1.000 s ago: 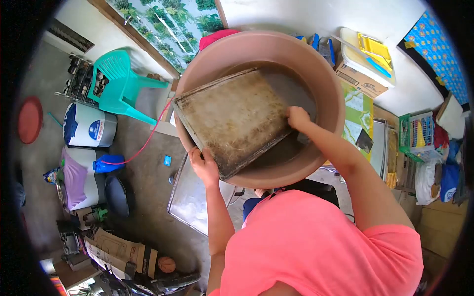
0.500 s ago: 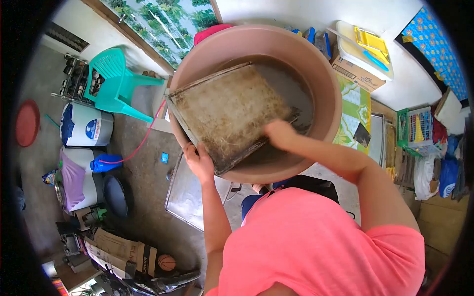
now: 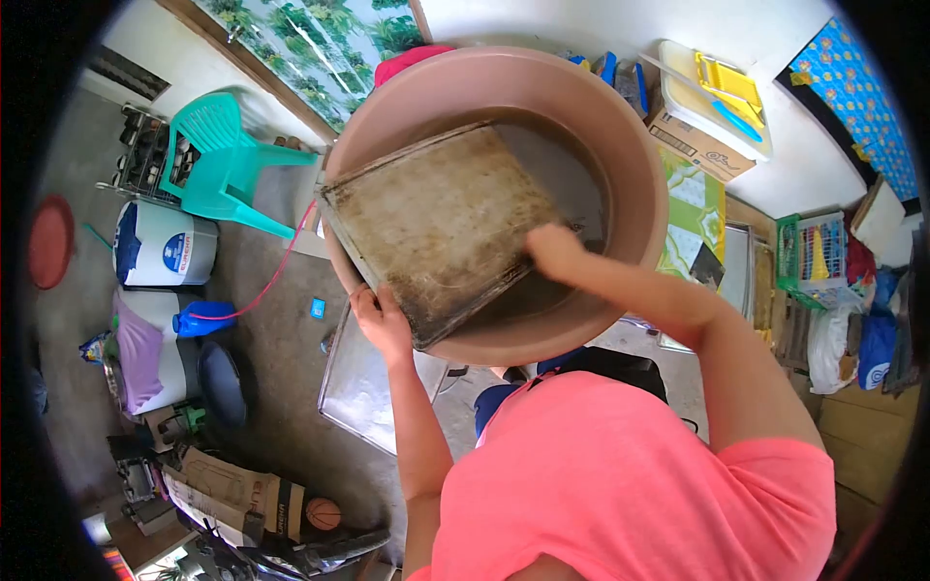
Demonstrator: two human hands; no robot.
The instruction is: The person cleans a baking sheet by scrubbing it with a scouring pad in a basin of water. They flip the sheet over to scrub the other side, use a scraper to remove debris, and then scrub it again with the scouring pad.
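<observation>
A grimy, brown-stained rectangular baking tray [image 3: 446, 208] leans inside a large brown plastic tub [image 3: 635, 145] that has murky water in it. The tray is tilted, its near-left edge resting by the tub's rim. My left hand [image 3: 381, 315] grips that edge close to the near corner, thumb on the upper face. Over the tray's right-hand near edge, my right hand [image 3: 557, 254] is closed in a fist. Whatever its fingers hold is hidden beneath them.
Another metal tray [image 3: 373, 387] lies on the floor to the left of my legs. A green plastic chair [image 3: 218, 160], a blue container [image 3: 203, 320] with a pink cord [image 3: 266, 288] and white appliances [image 3: 165, 247] stand left. Boxes [image 3: 702, 145] and crates [image 3: 814, 257] stand right.
My right hand has shifted slightly right along the tray's near edge. The tray and my left hand have moved a little left and toward me.
</observation>
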